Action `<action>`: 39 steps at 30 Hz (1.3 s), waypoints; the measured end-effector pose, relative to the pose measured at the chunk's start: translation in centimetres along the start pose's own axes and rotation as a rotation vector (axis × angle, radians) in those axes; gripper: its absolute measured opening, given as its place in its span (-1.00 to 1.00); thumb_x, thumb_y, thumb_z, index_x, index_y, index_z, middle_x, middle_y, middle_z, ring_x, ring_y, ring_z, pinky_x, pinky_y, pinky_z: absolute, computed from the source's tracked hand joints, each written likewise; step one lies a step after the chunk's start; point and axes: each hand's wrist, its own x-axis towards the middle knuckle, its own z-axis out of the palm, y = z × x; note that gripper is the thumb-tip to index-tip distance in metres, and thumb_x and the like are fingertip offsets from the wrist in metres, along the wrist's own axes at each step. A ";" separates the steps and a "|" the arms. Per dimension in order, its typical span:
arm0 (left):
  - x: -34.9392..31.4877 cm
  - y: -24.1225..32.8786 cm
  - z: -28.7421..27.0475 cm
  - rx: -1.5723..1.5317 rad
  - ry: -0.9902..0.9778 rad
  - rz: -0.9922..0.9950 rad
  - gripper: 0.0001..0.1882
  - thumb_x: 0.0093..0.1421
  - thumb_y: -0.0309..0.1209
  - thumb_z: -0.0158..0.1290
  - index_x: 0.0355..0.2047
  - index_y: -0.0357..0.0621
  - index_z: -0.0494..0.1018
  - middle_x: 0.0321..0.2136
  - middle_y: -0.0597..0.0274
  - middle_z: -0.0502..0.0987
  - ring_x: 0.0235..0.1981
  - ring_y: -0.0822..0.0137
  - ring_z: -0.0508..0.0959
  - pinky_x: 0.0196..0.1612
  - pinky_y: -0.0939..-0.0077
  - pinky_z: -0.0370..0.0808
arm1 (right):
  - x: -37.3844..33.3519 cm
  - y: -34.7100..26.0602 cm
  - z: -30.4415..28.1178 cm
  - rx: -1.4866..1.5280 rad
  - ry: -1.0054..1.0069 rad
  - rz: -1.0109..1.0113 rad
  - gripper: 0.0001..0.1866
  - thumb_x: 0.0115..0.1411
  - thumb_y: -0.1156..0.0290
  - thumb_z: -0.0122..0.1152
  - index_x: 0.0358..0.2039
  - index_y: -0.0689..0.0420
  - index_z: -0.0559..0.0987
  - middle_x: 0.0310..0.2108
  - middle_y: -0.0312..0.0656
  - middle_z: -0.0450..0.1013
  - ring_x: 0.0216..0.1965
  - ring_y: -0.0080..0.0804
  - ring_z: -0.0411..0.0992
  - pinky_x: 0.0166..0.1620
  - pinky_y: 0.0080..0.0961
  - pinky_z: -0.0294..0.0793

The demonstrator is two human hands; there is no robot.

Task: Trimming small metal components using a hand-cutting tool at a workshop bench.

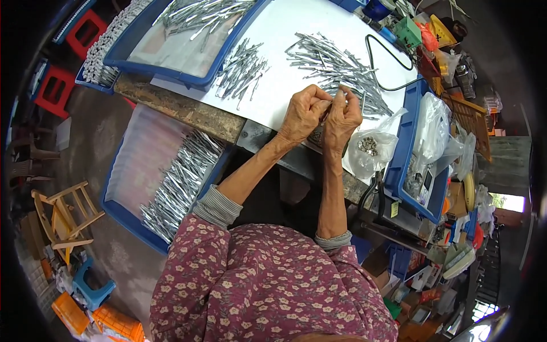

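My left hand (303,115) and my right hand (343,118) meet over the table's near edge, fingertips pinched close together. Whatever lies between the fingers is too small and too covered to make out. Just beyond them spreads a large loose pile of thin silvery metal strips (333,60) on a white sheet (279,85). A smaller pile of similar strips (242,71) lies to the left. Close to my right hand, a clear plastic bag (384,149) stands opened, with small metal pieces (368,146) inside.
A blue tray (208,80) with more strips stands at the table's far left. Below the table edge, another blue tray (117,171) holds many strips. At right is a blue bin (399,182) with plastic bags. A black cable (393,88) curves across the sheet. Red stools (60,88) stand far left.
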 end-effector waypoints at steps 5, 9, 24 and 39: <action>0.1 0.7 -0.2 0.153 0.047 0.076 -0.90 0.15 -0.51 -0.13 -0.39 -0.33 0.30 -0.73 0.32 0.34 -0.67 0.57 0.31 -0.61 0.67 0.26 | -0.8 0.2 -1.5 0.099 -0.038 0.105 -0.71 0.22 0.35 -0.07 -0.20 0.33 0.42 -0.68 -0.41 0.21 -0.68 -0.74 0.09 -0.63 -0.74 0.05; 0.5 1.6 -1.9 0.524 0.153 0.131 -0.94 0.14 -0.49 -0.11 -0.36 -0.16 0.33 -0.76 0.23 0.35 -0.75 0.46 0.34 -0.68 0.51 0.25 | -2.9 0.4 -4.5 -0.157 -0.079 -0.085 -0.75 0.20 0.43 -0.06 -0.19 0.33 0.40 -0.63 -0.34 0.25 -0.61 -0.71 0.16 -0.58 -0.73 0.11; 4.3 2.0 -9.2 1.643 0.338 0.445 -0.82 -0.12 -0.66 -0.08 -0.45 -0.20 0.33 -0.46 0.08 0.38 -0.35 0.07 0.38 -0.33 0.23 0.35 | -7.8 1.5 -5.8 -0.391 -0.176 -0.383 -0.73 -0.02 0.63 0.07 -0.24 0.33 0.42 -0.49 0.02 0.42 -0.55 -0.14 0.41 -0.46 -0.38 0.39; 14.2 -2.8 -5.7 1.423 0.181 0.048 -0.84 0.02 -0.42 -0.07 -0.39 -0.23 0.38 -0.38 -0.09 0.44 -0.31 -0.05 0.47 -0.26 0.13 0.40 | -7.7 1.4 -6.0 -0.357 -0.219 -0.303 -0.74 -0.02 0.63 0.07 -0.25 0.30 0.42 -0.43 0.03 0.42 -0.45 -0.07 0.42 -0.41 -0.36 0.39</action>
